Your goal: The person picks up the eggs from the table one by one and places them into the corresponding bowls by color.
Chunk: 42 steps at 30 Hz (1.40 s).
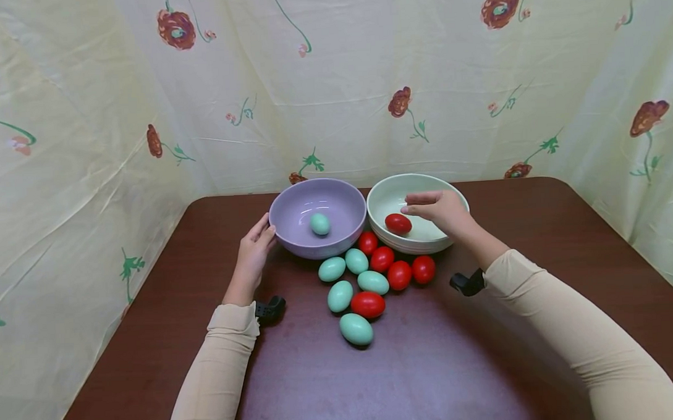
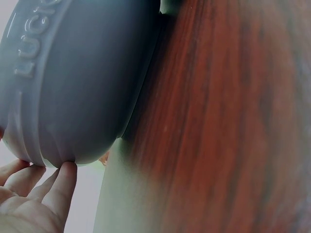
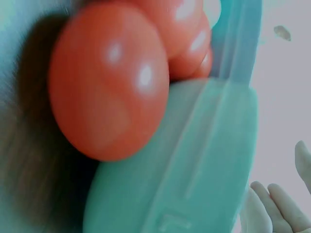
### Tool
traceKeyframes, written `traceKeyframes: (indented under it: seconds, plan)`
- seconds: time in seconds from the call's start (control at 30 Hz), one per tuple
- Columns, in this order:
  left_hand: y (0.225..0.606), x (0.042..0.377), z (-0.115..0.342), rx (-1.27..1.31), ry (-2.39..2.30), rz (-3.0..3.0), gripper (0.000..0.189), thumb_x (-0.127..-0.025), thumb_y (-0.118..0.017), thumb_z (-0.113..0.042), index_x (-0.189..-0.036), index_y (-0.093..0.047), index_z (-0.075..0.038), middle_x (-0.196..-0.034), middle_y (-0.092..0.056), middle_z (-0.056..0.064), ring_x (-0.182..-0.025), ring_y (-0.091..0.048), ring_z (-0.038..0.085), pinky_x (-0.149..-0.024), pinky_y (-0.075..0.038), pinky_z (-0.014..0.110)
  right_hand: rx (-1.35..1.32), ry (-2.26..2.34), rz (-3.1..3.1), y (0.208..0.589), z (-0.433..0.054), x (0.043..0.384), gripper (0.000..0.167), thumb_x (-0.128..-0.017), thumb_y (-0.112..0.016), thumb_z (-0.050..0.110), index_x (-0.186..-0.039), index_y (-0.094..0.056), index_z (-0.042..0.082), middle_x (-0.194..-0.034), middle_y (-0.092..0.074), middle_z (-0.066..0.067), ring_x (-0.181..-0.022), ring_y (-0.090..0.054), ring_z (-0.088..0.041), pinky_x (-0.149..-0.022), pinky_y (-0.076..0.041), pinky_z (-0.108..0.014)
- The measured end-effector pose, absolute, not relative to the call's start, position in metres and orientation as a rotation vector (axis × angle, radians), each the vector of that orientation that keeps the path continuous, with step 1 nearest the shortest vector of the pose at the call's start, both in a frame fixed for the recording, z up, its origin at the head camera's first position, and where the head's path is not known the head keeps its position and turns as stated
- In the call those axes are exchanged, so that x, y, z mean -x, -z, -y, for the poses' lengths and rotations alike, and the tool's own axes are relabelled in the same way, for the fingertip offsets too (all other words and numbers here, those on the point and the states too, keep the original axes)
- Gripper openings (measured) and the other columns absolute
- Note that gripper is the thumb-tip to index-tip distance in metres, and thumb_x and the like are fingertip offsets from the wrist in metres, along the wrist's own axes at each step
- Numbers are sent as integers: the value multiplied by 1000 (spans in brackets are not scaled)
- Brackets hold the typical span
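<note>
My left hand [image 1: 252, 253] holds the left side of a purple bowl [image 1: 293, 236]; its fingertips touch the outer wall below the rim in the left wrist view. One mint-green egg [image 1: 319, 223] lies inside that bowl. Over the pale green bowl [image 1: 382, 199] hangs my right hand [image 1: 441, 211], its fingers extended and thumb apart, with nothing between them. A red egg [image 1: 398, 224] lies in the pale green bowl, just below those fingertips. In the right wrist view, a large red egg [image 3: 109, 82] sits against the outside of this bowl.
In front of the bowls lie several red eggs [image 1: 367, 305] and several mint-green eggs [image 1: 356, 329], loosely grouped on the dark brown table [image 1: 431, 367]. The two bowls stand side by side near the back edge. A flowered curtain [image 1: 337, 80] hangs behind the table.
</note>
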<state>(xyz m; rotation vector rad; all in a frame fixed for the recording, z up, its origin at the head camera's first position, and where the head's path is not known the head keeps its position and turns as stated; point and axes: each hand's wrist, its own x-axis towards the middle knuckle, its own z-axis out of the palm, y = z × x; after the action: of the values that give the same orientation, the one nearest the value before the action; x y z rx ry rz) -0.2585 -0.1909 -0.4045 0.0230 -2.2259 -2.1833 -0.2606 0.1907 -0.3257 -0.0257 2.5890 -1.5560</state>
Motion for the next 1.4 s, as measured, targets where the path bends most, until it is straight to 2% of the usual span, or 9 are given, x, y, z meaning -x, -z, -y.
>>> traceKeyframes:
  seconds: [0.27, 0.5, 0.6, 0.77, 0.83, 1.0, 1.23, 1.4]
  plan:
    - [405, 259, 190, -23, 2185, 2213, 55, -106, -46, -21, -157, -28, -10, -164, -28, 6, -148, -33, 19, -119, -35, 38, 53, 1602, -2558, 323, -199, 232, 58, -86, -76, 41, -133, -64, 9, -135, -63, -13, -131, -54, -20, -98, -45, -19]
    - [404, 257, 189, -23, 2198, 2203, 55, -106, -46, -22, -157, -29, -10, -164, -29, 7, -148, -34, 19, -119, -35, 38, 24, 1527, -2602, 324, -208, 212, 61, -83, -77, 50, -133, -65, 17, -132, -67, -4, -133, -50, -15, -102, -40, -21]
    - [404, 257, 189, -21, 2202, 2199, 55, -106, -46, -22, -157, -28, -11, -164, -29, 6, -148, -34, 19, -120, -35, 38, 28, 1511, -2624, 325, -211, 206, 60, -83, -77, 51, -132, -66, 19, -129, -69, -1, -128, -54, -11, -98, -41, -16]
    - [404, 256, 189, -17, 2198, 2207, 55, -106, -46, -22, -157, -28, -11, -164, -28, 6, -148, -34, 19, -120, -35, 38, 38, 1515, -2635, 329, -215, 196, 58, -84, -75, 51, -131, -67, 19, -126, -71, 3, -112, -58, 7, -90, -44, -8]
    - [404, 257, 189, -15, 2194, 2214, 55, -106, -46, -22, -157, -28, -11, -164, -28, 6, -148, -34, 19, -119, -35, 38, 43, 1517, -2626, 330, -217, 192, 58, -85, -75, 51, -132, -66, 19, -126, -71, 3, -109, -57, 11, -88, -45, -7]
    - [403, 257, 190, -11, 2181, 2213, 55, -106, -46, -23, -157, -29, -11, -164, -28, 6, -148, -34, 20, -119, -36, 39, 56, 1552, -2568, 336, -217, 187, 56, -86, -75, 46, -132, -66, 16, -126, -71, 1, -107, -58, 12, -87, -48, -8]
    - [404, 257, 190, -26, 2184, 2217, 55, -106, -47, -23, -157, -29, -12, -164, -28, 6, -148, -35, 20, -119, -35, 39, 70, 1578, -2513, 342, -218, 179, 50, -89, -74, 38, -132, -66, 14, -119, -74, 8, -103, -59, 11, -85, -51, -11]
    - [404, 257, 189, -11, 2194, 2206, 55, -106, -47, -23, -157, -29, -11, -164, -29, 7, -148, -35, 21, -120, -34, 40, 45, 1723, -2387, 347, -221, 174, 55, -89, -75, 34, -133, -63, 4, -108, -76, 10, -98, -67, 8, -86, -55, -12]
